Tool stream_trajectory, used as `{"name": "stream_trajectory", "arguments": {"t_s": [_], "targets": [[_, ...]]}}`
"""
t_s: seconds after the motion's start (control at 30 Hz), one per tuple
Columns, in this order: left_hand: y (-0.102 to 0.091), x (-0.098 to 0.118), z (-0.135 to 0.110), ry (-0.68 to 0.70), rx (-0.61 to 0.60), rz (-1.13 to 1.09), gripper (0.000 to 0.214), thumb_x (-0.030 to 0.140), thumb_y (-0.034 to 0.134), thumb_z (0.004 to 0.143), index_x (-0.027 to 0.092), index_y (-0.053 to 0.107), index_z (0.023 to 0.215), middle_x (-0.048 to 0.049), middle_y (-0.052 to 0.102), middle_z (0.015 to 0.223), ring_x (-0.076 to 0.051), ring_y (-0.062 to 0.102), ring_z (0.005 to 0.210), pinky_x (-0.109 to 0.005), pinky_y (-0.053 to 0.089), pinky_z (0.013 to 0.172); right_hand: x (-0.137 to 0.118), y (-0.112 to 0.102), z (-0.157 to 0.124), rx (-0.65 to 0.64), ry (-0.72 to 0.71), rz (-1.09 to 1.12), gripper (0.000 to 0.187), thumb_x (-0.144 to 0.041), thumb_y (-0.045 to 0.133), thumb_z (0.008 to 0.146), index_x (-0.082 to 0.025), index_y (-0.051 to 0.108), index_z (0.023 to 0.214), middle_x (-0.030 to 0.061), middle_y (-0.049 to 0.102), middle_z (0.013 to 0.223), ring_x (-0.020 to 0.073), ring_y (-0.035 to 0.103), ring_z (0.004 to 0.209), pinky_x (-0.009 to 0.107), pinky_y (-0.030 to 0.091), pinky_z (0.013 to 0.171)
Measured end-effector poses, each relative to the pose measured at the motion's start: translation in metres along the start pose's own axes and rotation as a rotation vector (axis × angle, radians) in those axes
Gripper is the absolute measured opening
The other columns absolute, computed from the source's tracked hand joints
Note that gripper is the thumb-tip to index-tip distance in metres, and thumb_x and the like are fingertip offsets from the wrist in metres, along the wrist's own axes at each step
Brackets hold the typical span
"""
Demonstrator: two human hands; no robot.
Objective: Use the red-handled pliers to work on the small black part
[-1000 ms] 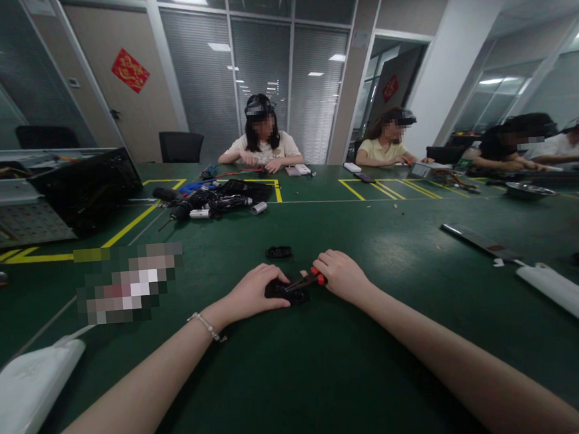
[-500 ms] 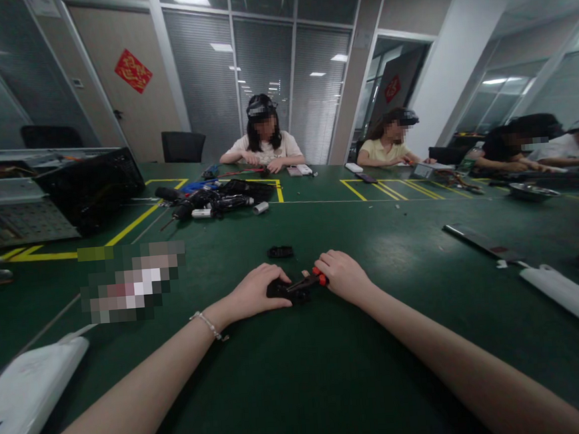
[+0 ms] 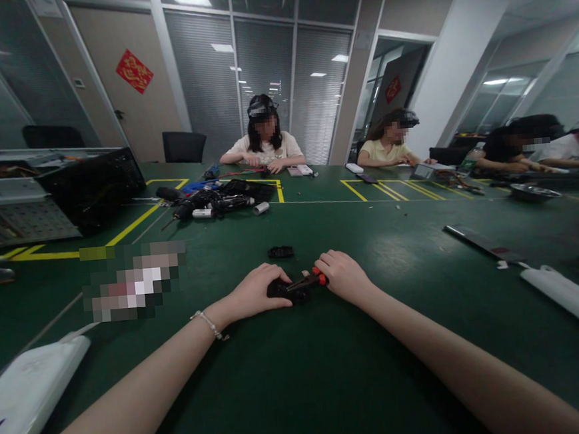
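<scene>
My left hand (image 3: 260, 288) is closed on a small black plastic part (image 3: 278, 289), thumb below it and fingers above. From the other side my right hand (image 3: 343, 274) grips what look like pliers (image 3: 307, 282) by their red handles. Their dark jaws point left and reach the black part; whether they bite on it is too dark to tell. Just beyond my hands, a separate black plastic piece (image 3: 281, 252) lies on the green table (image 3: 292, 377).
A cordless drill (image 3: 191, 201) lies among cables and white cylinders. An open computer case (image 3: 92, 192) stands at the left. White power banks or pouches (image 3: 566, 292) flank me, a flat dark bar (image 3: 476, 239) at right. Across the table sit several people (image 3: 268, 142).
</scene>
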State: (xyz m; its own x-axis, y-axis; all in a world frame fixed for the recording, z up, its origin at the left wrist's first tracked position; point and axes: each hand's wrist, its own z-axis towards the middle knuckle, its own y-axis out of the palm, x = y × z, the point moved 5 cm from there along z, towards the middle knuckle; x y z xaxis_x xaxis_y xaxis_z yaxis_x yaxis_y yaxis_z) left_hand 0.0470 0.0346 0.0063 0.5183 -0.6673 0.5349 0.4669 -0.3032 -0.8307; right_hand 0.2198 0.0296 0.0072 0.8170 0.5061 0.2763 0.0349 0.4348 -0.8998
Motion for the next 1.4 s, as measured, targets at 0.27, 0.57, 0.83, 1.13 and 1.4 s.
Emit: {"name": "stream_trajectory", "arguments": {"t_s": [0.27,0.57,0.83,1.13,1.4], "targets": [[-0.0001,-0.0004,-0.0004,0.027,0.011,0.003,0.033,0.042,0.063,0.07,0.021,0.053,0.094,-0.0017,0.054,0.097,-0.019,0.048,0.091,-0.031,0.037,0.076,-0.0008,-0.001,0.0003,0.005,-0.009,-0.019,0.017,-0.008,0.047,0.072,-0.014,0.057,0.083,0.0068,0.056,0.083,0.0173,0.048,0.078,0.028,0.035,0.071],[0.0002,-0.0006,-0.0006,0.013,-0.005,-0.003,0.033,0.042,0.062,0.07,0.021,0.053,0.094,-0.0019,0.054,0.098,-0.02,0.048,0.091,-0.031,0.038,0.076,-0.0003,-0.0016,-0.0001,-0.004,0.007,-0.006,0.019,-0.007,0.045,0.072,-0.014,0.057,0.085,0.0072,0.057,0.084,0.0175,0.048,0.079,0.028,0.036,0.071],[0.0005,-0.0018,-0.0008,0.001,-0.001,0.0,0.034,0.043,0.062,0.07,0.022,0.053,0.095,-0.0019,0.053,0.099,-0.02,0.047,0.092,-0.031,0.038,0.076,-0.0004,-0.0004,-0.0007,-0.001,-0.013,0.015,0.019,-0.007,0.046,0.072,-0.014,0.056,0.086,0.007,0.056,0.085,0.0172,0.049,0.079,0.029,0.037,0.072],[0.0014,-0.0023,0.0001,0.016,0.01,0.004,0.034,0.042,0.063,0.069,0.021,0.053,0.095,-0.0023,0.053,0.098,-0.02,0.048,0.091,-0.031,0.038,0.077,-0.0002,-0.0002,0.0001,-0.01,-0.005,-0.01,0.017,-0.007,0.046,0.072,-0.014,0.056,0.083,0.0066,0.056,0.084,0.0168,0.047,0.077,0.028,0.036,0.07],[0.0003,-0.0002,0.0001,0.013,0.004,0.004,0.033,0.042,0.062,0.07,0.022,0.053,0.094,-0.002,0.054,0.097,-0.02,0.048,0.091,-0.031,0.038,0.076,0.0001,-0.0001,-0.0004,-0.01,0.007,-0.017,0.017,-0.007,0.047,0.072,-0.015,0.056,0.084,0.0067,0.056,0.084,0.0171,0.047,0.078,0.027,0.035,0.07]]}}
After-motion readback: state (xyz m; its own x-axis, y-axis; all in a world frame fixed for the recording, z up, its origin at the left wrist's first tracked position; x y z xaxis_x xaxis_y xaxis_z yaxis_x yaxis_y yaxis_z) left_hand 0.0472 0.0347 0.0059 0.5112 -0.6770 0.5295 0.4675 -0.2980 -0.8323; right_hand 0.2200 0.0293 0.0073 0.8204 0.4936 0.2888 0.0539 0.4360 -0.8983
